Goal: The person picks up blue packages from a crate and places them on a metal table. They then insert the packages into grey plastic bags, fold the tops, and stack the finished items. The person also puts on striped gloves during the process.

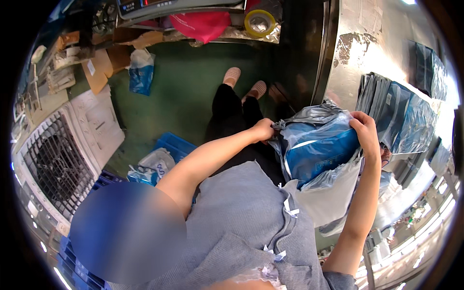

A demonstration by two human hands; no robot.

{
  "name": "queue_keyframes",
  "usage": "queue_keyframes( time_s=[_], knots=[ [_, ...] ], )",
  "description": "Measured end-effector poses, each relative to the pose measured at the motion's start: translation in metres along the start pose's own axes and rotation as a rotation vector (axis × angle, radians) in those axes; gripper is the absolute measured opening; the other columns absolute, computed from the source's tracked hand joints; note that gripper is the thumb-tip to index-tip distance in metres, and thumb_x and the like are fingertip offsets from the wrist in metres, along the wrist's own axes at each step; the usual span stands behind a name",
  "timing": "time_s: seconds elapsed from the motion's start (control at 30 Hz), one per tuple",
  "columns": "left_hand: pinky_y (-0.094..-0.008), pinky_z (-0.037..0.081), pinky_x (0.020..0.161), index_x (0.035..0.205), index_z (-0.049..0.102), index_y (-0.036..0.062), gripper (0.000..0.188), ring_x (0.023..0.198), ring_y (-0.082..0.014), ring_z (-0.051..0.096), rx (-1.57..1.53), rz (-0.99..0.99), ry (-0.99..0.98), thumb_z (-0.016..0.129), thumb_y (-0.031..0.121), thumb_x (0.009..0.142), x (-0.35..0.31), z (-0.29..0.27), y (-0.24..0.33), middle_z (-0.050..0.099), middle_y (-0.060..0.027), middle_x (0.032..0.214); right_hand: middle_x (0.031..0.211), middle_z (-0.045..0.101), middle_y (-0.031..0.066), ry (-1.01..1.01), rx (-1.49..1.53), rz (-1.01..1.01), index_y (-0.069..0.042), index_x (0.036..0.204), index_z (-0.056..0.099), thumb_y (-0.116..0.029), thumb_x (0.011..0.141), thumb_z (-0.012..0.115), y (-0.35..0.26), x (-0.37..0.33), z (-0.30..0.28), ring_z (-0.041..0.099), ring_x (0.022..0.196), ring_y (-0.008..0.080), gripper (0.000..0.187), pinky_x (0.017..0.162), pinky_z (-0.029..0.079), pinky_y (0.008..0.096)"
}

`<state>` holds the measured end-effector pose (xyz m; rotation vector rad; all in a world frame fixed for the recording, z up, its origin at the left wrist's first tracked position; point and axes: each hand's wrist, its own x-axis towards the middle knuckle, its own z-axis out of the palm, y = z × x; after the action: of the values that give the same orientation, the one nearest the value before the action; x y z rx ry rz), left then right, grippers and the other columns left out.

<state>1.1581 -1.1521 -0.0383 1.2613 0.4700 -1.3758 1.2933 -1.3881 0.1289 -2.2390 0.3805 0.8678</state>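
"Two holds at once, why?"

"My left grip (pixel 263 130) clutches the blue-and-grey plastic bag (pixel 320 151) by its left edge, and my right grip (pixel 366 129) pinches its upper right corner, probably to spread it between them."

"And where is it?"

"Before me, beside the metal counter (pixel 346 79). I can't tell whether anything supports it; its underside and my left fingertips are hidden."

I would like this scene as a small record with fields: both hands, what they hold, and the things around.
Left hand: closed on left edge of plastic bag
Right hand: gripping the bag's upper right side
Bag contents: blue item
Right side: bagged packages on metal table
Floor: blue-and-white packet
Far left: white unit with dark grille
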Motion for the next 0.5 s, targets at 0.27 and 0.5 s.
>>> queue_keyframes(
  time_s=[0.27,0.5],
  knots=[
    [-0.0283,0.038,0.044,0.087,0.061,-0.0015,0.022,0.044,-0.0153,0.049,0.172,0.104,-0.157,0.055,0.020,0.084,-0.088,-0.031,0.039,0.058,-0.0086,0.058,0.075,0.058,0.0051,-0.162,0.017,0.169,0.003,0.112,0.054,0.001,0.074,0.054,-0.036,0.013,-0.001,0.053,0.067,0.0113,0.038,0.063,0.044,0.0203],
    [-0.0191,0.026,0.039,0.099,0.055,0.0059,0.015,0.045,-0.0063,0.035,-1.318,-0.194,-0.494,0.049,0.016,0.090,-0.115,-0.010,0.039,0.061,-0.0103,0.076,0.078,0.062,0.0084,-0.227,0.319,0.369,0.004,0.111,0.053,0.007,0.076,0.053,-0.037,0.018,0.000,0.059,0.066,0.0118,0.036,0.061,0.049,0.0188]
  ],
)
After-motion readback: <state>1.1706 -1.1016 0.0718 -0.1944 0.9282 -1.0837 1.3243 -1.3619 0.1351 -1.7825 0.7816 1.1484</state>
